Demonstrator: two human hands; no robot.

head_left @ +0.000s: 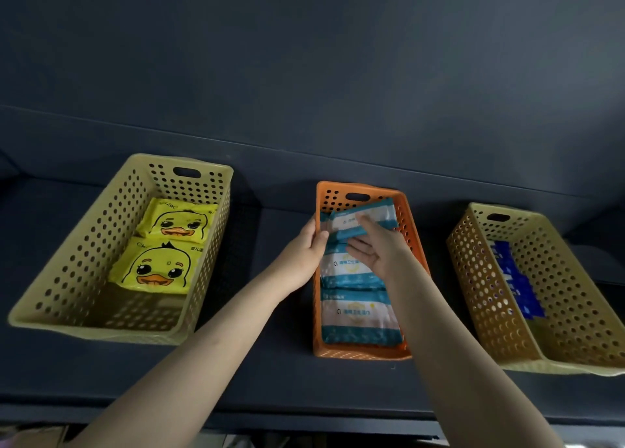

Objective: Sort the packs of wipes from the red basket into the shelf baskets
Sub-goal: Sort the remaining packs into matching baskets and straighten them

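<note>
Over the orange basket [359,351], left hand [306,246] and right hand [377,246] pinch a tilted teal pack [378,214] that may settle crooked atop the next pack [348,272].

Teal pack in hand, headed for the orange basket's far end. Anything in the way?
Nothing visible. The right hand holds the teal-and-white pack tilted over the far end of the orange basket, with the left hand at the pack's left edge. The middle pack and near pack lie flat, closer to the person.
</note>
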